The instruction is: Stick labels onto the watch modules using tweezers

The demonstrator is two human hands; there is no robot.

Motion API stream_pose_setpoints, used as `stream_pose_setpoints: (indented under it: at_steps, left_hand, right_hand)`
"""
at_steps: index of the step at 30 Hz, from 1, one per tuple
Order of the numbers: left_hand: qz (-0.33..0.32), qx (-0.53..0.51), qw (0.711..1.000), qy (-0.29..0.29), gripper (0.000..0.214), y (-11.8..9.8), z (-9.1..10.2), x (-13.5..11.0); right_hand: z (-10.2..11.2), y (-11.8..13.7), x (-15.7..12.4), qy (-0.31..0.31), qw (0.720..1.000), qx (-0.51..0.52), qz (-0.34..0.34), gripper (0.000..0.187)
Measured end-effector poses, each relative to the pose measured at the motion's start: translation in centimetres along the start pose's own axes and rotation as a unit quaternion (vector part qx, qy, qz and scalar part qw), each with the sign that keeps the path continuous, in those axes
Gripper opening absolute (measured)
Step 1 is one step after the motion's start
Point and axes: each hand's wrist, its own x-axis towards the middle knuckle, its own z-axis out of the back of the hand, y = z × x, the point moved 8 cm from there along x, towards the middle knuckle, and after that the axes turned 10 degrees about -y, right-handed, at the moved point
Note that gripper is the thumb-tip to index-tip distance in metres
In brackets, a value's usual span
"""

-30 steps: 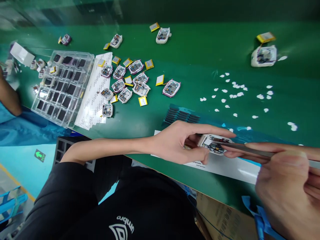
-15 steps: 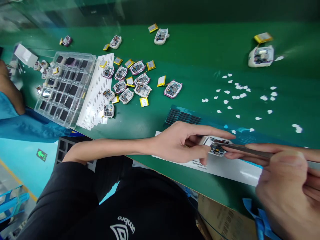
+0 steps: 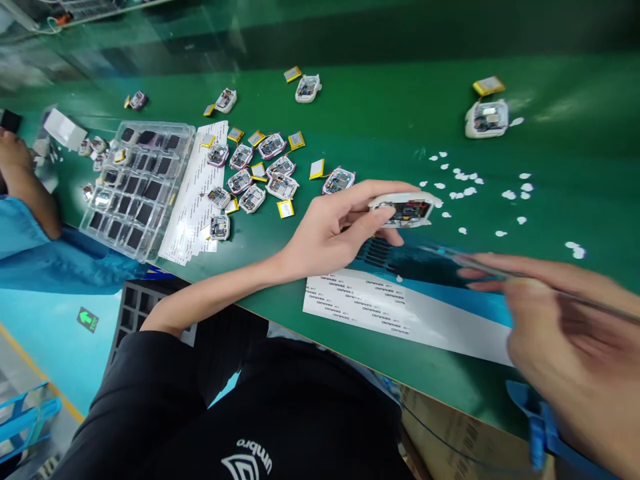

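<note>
My left hand point(image 3: 340, 227) grips an open white watch case point(image 3: 407, 210) by its edge, its circuit board showing, raised above the bench. Tweezers point(image 3: 480, 265) are pinched in my right hand point(image 3: 555, 313), their tips pointing left, below and apart from the case. Whether the tips hold anything is too blurred to tell. Beneath them lies a blue film sheet point(image 3: 480, 301) with rows of black strips point(image 3: 375, 252). It overlaps a white printed sheet point(image 3: 350, 300). Small white round stickers point(image 3: 465, 177) are scattered on the bench beyond my hands.
Several opened watch cases point(image 3: 283, 185) with yellow-edged batteries point(image 3: 285, 209) lie left of centre. A clear compartment tray point(image 3: 190, 143) and printed sheets point(image 3: 195, 200) are farther left. Another watch case point(image 3: 487, 119) sits at the back right. A co-worker's arm point(image 3: 30, 193) rests at the far left.
My left hand has lifted the watch case up and away from the sheet. The tweezers, inside the case before, are now apart from it, lower and over the blue film.
</note>
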Motion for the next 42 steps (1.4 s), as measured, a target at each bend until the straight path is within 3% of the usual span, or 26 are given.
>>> stream_pose_setpoints:
  at_steps: [2, 4, 8, 10, 16, 21, 27, 32, 36, 39, 40, 42]
  left_hand:
    - [-0.029, 0.042, 0.999, 0.015, 0.029, -0.2, 0.1, 0.2]
    - [-0.063, 0.114, 0.988, 0.078, 0.031, -0.5, -0.6, -0.1]
    - [-0.149, 0.261, 0.92, 0.252, 0.031, -1.6, -2.6, -1.4]
    - [-0.166, 0.316, 0.885, 0.3, 0.033, -1.6, -3.0, -1.8]
    - [-0.182, 0.427, 0.816, 0.344, 0.033, -0.3, -3.1, -2.2]
    - [-0.189, 0.43, 0.81, 0.35, 0.032, 0.2, -3.3, -2.2]
    - [-0.215, 0.423, 0.8, 0.368, 0.03, 0.3, -4.1, -2.1]
    - [-0.267, 0.395, 0.821, 0.314, 0.032, -1.0, -3.9, -2.4]
    - [-0.259, 0.38, 0.847, 0.265, 0.033, 0.0, -3.1, -2.1]
    - [-0.268, 0.302, 0.888, 0.22, 0.032, -1.4, -2.4, -2.5]
    - [-0.259, 0.267, 0.912, 0.171, 0.03, -2.4, -1.6, -2.2]
    - [-0.21, 0.189, 0.959, -0.019, 0.021, -4.3, 1.8, -0.7]
  right_hand:
    - [-0.7, 0.3, 0.3, 0.022, 0.999, 0.028, -0.016, 0.017]
    - [-1.2, 0.5, 0.5, 0.043, 0.998, 0.041, -0.006, 0.016]
    - [-1.0, 0.2, 0.7, 0.062, 0.997, 0.042, 0.032, 0.019]
    - [-0.7, -0.2, 0.8, 0.064, 0.996, 0.042, 0.036, 0.022]
    - [-0.8, 0.0, 1.1, 0.076, 0.993, 0.046, 0.076, 0.025]
    - [-1.4, 0.9, 0.8, 0.062, 0.986, 0.065, 0.144, 0.016]
    - [-1.1, 3.1, -0.2, 0.047, 0.964, 0.091, 0.244, 0.057]
    - [-0.5, 4.5, -0.3, 0.019, 0.955, -0.004, 0.295, 0.053]
    - [-0.7, 4.7, 2.1, 0.013, 0.949, -0.066, 0.307, 0.042]
    - [-0.9, 5.6, 4.1, 0.002, 0.947, -0.071, 0.314, 0.042]
    - [-1.0, 5.8, 4.6, -0.006, 0.947, -0.07, 0.313, 0.043]
    - [-1.2, 5.7, 5.4, -0.025, 0.949, -0.071, 0.305, 0.043]
